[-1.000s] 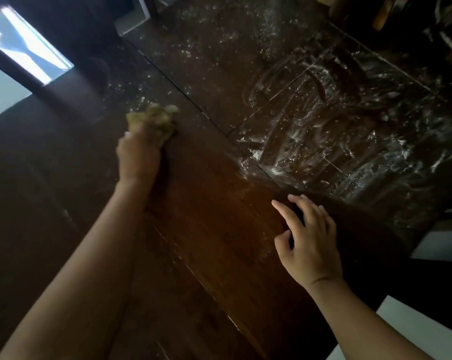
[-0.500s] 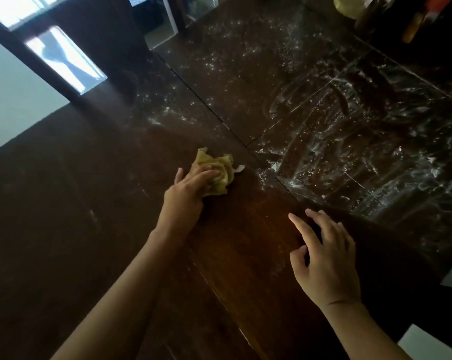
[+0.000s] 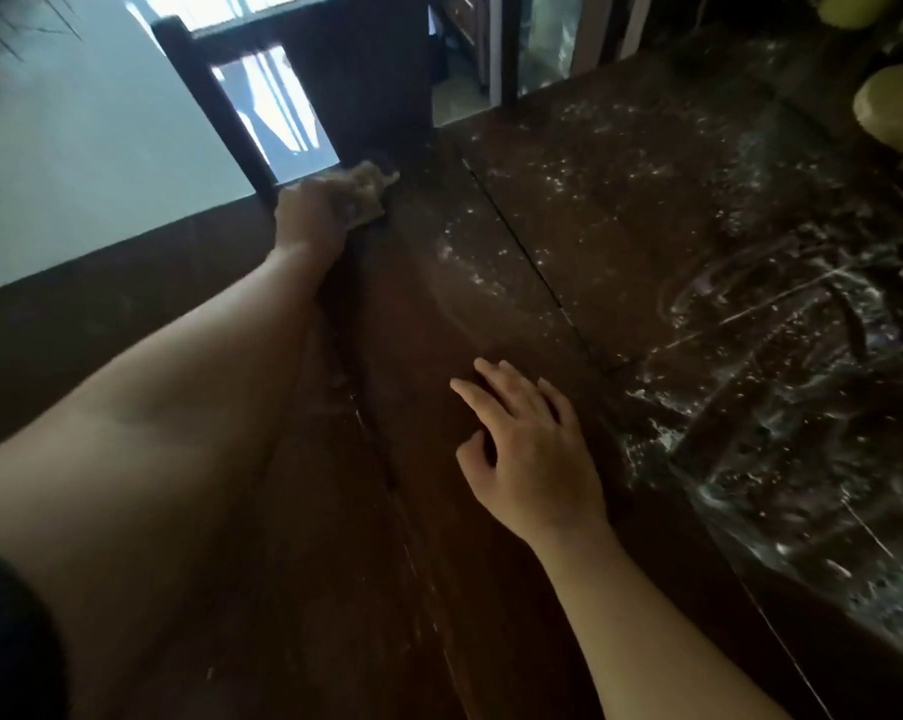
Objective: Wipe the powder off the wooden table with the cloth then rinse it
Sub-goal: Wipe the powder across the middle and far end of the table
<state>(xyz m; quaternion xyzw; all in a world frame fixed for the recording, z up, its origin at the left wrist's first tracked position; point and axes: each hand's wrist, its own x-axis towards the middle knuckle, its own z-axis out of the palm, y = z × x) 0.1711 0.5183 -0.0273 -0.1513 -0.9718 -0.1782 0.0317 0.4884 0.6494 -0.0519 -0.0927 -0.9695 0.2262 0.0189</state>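
Observation:
A dark wooden table (image 3: 491, 511) fills most of the head view. My left hand (image 3: 312, 215) reaches to the table's far left edge and is closed on a crumpled yellowish cloth (image 3: 367, 192), pressing it onto the wood. My right hand (image 3: 530, 449) rests flat on the near middle of the table, fingers spread, holding nothing. White powder (image 3: 491, 257) is scattered beyond the cloth and across the far boards. Wet smeared powder streaks (image 3: 782, 387) cover the right side.
A dark chair back (image 3: 221, 106) stands against the table's far left edge, right by the cloth. A pale floor (image 3: 75, 148) lies beyond it. Yellow-green round objects (image 3: 896, 111) sit at the far right corner of the table.
My left hand has swept the cloth away from the table's middle to the far left edge by the chair. My right hand has stayed flat in place. The camera has tilted upward.

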